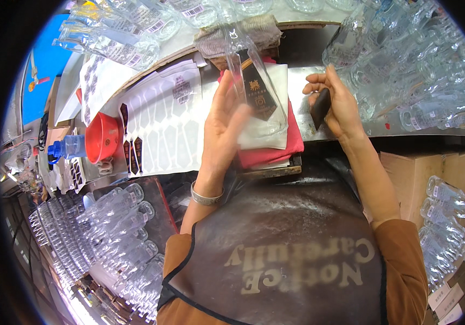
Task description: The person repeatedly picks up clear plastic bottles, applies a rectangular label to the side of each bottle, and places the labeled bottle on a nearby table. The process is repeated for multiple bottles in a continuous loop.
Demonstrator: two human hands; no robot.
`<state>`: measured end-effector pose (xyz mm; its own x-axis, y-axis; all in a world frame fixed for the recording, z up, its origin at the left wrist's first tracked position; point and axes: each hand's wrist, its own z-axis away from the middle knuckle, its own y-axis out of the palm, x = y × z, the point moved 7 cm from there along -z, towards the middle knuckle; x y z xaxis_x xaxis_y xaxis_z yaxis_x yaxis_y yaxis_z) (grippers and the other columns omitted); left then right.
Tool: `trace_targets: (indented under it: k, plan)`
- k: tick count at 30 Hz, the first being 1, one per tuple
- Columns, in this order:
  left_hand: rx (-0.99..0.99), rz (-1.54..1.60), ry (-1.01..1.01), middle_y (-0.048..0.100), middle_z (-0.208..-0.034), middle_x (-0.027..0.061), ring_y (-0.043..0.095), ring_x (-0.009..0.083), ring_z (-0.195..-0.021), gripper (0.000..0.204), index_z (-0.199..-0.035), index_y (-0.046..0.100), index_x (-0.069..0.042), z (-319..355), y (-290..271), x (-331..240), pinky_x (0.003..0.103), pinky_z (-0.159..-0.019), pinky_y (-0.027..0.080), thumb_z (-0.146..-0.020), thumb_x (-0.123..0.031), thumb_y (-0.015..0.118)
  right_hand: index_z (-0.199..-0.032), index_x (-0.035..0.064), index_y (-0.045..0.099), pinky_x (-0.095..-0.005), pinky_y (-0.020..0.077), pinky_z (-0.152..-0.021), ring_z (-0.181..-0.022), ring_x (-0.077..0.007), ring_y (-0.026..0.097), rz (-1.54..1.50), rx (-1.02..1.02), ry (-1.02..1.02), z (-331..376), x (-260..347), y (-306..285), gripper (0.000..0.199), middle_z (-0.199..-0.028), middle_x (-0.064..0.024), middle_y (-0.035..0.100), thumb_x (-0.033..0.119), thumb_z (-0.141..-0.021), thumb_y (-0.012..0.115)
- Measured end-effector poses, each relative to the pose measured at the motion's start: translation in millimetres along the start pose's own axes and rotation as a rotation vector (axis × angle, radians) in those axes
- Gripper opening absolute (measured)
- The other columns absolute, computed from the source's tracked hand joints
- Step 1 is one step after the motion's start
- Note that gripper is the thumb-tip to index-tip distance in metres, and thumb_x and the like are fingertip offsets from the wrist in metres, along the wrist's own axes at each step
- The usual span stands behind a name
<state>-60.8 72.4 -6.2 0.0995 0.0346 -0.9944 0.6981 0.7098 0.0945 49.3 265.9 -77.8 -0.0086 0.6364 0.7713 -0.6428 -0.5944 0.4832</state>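
Note:
My left hand [223, 122] holds a clear glass bottle [254, 81] that lies on a white cloth [278, 76] over a red cloth [276, 154]. A dark label with gold marks [259, 95] sits on the bottle's side. My right hand [336, 103] is to the right of the bottle, gripping a small dark flat tool [320, 107]. A silver bracelet [206, 196] is on my left wrist. A dark apron [292, 244] covers my front.
Sheets of label backing paper [162, 124] lie to the left, beside a red bowl [101, 138] and a blue-capped bottle [67, 147]. Several clear bottles are piled at the lower left [113, 233], upper left [118, 32], right [406, 70] and by cardboard boxes [422, 173].

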Motion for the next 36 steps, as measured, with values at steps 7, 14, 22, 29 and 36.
trace_targets:
  k: [7, 14, 22, 29, 36]
  plan:
    - [0.026, 0.003, 0.012, 0.035, -0.157, 0.019, 0.033, 0.0261, -0.146, 0.09, -0.158, 0.018, 0.002, 1.4, 0.8, 7.6, 0.039, -0.119, 0.028, -0.086, 0.002, 0.071, -0.126, 0.0012, 0.055, -0.0263, 0.0497, -0.09, -0.1, -0.0119, 0.061, 0.407, 0.219, -0.391, 30.0, 58.9, 56.7, 0.035, -0.109, -0.0064, 0.065, 0.0, -0.091, 0.061]
    - [0.044, -0.136, 0.096, 0.04, -0.152, 0.0201, 0.044, 0.0264, -0.139, 0.087, -0.159, 0.014, 0.0, -0.6, 3.9, 1.5, 0.039, -0.114, 0.037, -0.089, -0.001, 0.067, -0.116, 0.0028, 0.067, -0.0326, 0.0547, -0.085, -0.095, -0.0196, 0.069, 1.004, 0.345, -1.014, 15.1, 122.3, 137.4, 0.029, -0.106, -0.0113, 0.071, 0.006, -0.088, 0.063]
    - [0.037, -0.12, 0.043, 0.038, -0.156, 0.0198, 0.039, 0.0264, -0.143, 0.089, -0.157, 0.018, 0.005, 0.0, 2.0, 3.0, 0.038, -0.118, 0.029, -0.087, -0.008, 0.072, -0.112, 0.0037, 0.066, -0.0383, 0.0536, -0.083, -0.092, -0.0343, 0.068, 0.945, 0.199, -1.191, -6.7, 142.7, 142.9, 0.029, -0.099, -0.0188, 0.069, 0.007, -0.084, 0.06]
    - [-0.158, -0.265, -0.094, 0.065, -0.118, 0.012, 0.06, 0.0154, -0.106, 0.052, -0.125, 0.058, 0.003, -54.3, -9.9, -12.9, 0.027, -0.092, 0.047, -0.106, -0.044, 0.046, -0.11, 0.0014, 0.069, -0.0229, 0.0475, -0.085, -0.091, -0.0072, 0.059, 0.433, 0.275, -0.406, -31.0, 94.1, 92.9, 0.024, -0.094, 0.0012, 0.067, 0.017, -0.1, 0.054]
    - [-0.207, -0.122, -0.046, 0.066, -0.091, 0.0048, 0.06, 0.0098, -0.078, 0.048, -0.108, 0.06, -0.001, -68.7, 2.4, 3.6, 0.025, -0.071, 0.051, -0.107, -0.046, 0.044, -0.09, -0.0017, 0.073, -0.0263, 0.0467, -0.07, -0.074, -0.0092, 0.059, 0.908, 0.293, -0.369, -27.7, 75.0, 106.3, 0.048, -0.076, -0.0037, 0.067, 0.043, -0.099, 0.059]
